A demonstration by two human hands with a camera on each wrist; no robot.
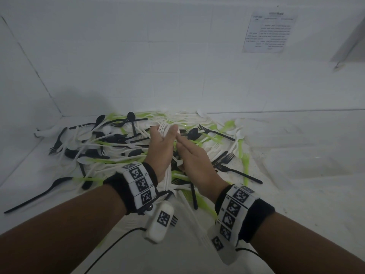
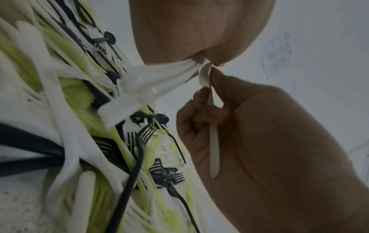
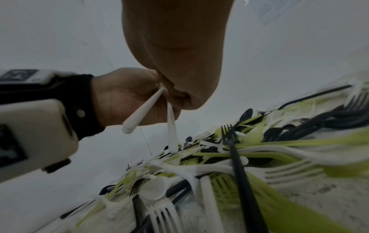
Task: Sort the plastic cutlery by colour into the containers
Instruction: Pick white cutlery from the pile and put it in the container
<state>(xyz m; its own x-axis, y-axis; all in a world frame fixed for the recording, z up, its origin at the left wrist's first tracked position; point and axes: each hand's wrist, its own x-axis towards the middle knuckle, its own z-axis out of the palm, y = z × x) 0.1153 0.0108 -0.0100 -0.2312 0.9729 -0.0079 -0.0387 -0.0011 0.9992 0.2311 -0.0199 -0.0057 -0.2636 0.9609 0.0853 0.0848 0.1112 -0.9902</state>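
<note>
While both hands hover above the heap of cutlery [image 1: 150,151], the left hand [image 1: 161,149] has its grip clamped on a bundle of white forks [image 2: 139,88], tines poking past its fingertips in the head view. Just beside it, the right hand [image 1: 194,161] pinches 1 white utensil [image 2: 213,141] by its upper part, handle hanging down. Black, green and white pieces lie tangled across the white counter [image 1: 296,175].
</note>
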